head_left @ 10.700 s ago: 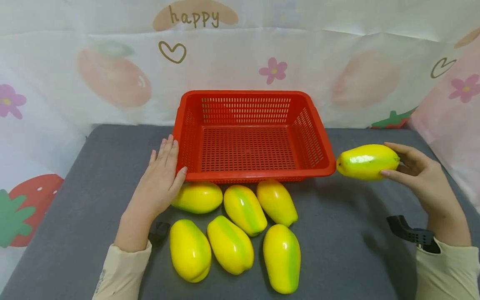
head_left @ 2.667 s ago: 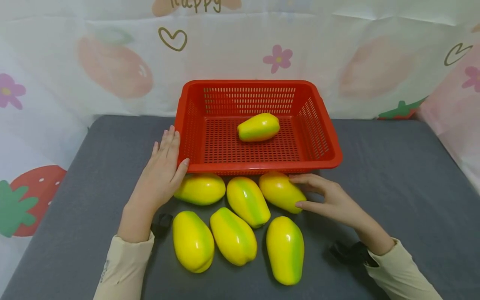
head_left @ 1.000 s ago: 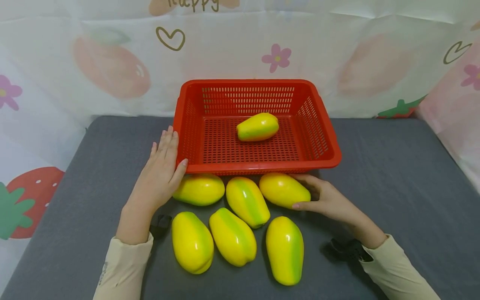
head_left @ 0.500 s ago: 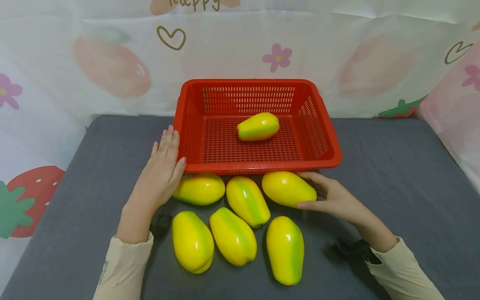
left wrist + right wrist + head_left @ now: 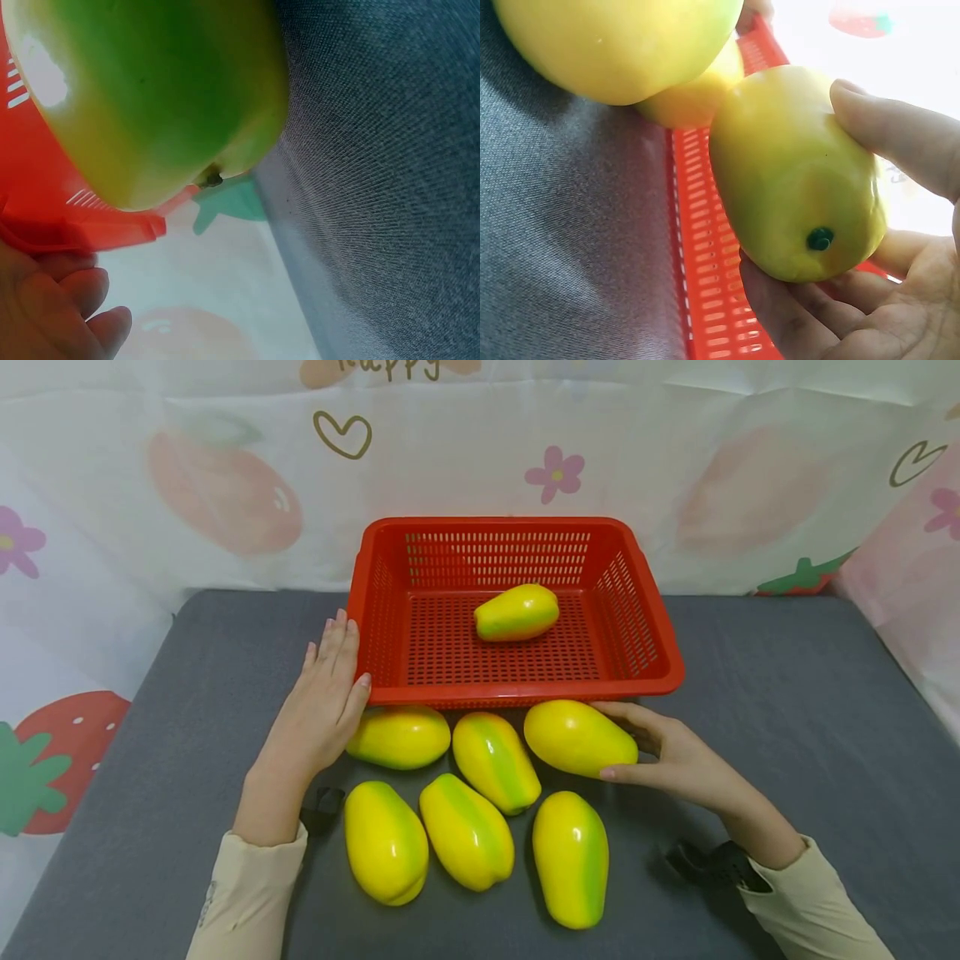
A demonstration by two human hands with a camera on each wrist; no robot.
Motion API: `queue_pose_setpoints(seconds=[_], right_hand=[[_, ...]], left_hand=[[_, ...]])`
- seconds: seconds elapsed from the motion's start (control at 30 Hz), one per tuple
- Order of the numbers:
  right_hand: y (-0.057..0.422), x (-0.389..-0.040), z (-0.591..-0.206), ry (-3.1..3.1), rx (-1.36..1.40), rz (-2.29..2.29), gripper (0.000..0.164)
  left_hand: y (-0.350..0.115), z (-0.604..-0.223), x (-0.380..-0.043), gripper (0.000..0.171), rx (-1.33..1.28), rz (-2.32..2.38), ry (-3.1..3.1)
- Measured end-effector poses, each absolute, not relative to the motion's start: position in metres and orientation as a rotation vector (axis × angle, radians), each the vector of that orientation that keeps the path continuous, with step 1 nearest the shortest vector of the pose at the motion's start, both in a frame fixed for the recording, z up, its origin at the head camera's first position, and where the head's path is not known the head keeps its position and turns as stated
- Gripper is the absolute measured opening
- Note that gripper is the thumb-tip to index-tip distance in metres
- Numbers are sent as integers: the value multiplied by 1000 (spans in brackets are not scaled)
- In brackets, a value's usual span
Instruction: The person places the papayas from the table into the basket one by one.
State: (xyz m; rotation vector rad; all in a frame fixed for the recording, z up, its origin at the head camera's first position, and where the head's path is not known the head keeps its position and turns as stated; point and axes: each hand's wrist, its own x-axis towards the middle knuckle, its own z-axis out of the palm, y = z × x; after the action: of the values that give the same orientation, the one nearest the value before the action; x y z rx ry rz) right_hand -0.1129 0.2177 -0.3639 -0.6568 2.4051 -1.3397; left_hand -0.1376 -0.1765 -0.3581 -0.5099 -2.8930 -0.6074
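Observation:
My right hand [image 5: 675,760] grips a yellow papaya [image 5: 579,739] just in front of the red plastic basket [image 5: 525,695]. In the right wrist view, the thumb lies on one side of this papaya [image 5: 795,165] and the fingers curl on the other. My left hand [image 5: 311,714] rests with straight fingers along the basket's left side. Another papaya [image 5: 517,613] lies inside the basket. Near my left thumb sits a papaya [image 5: 401,739], which looms large and green-striped in the left wrist view.
Several more papayas, among them one in the front row [image 5: 572,860] and one behind it [image 5: 497,762], lie on the grey cloth-covered table [image 5: 787,693]. A printed curtain [image 5: 450,460] hangs right behind the basket.
The papaya once held at the basket's right now lies inside it. My right hand moved to the rightmost papaya by the basket's front, took hold, and has turned and shifted it slightly right.

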Motion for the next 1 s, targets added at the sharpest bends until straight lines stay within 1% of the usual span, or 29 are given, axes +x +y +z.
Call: queue_pose_setpoints(seconds=[0.37, 1.0], right_hand=[[218, -110, -357, 2408, -693, -1353, 68], [222, -101, -344, 2406, -850, -1462, 69]], left_hand=[[-177, -357, -139, 61, -520, -608, -2881], [-176, -357, -138, 61, -503, -614, -2903]])
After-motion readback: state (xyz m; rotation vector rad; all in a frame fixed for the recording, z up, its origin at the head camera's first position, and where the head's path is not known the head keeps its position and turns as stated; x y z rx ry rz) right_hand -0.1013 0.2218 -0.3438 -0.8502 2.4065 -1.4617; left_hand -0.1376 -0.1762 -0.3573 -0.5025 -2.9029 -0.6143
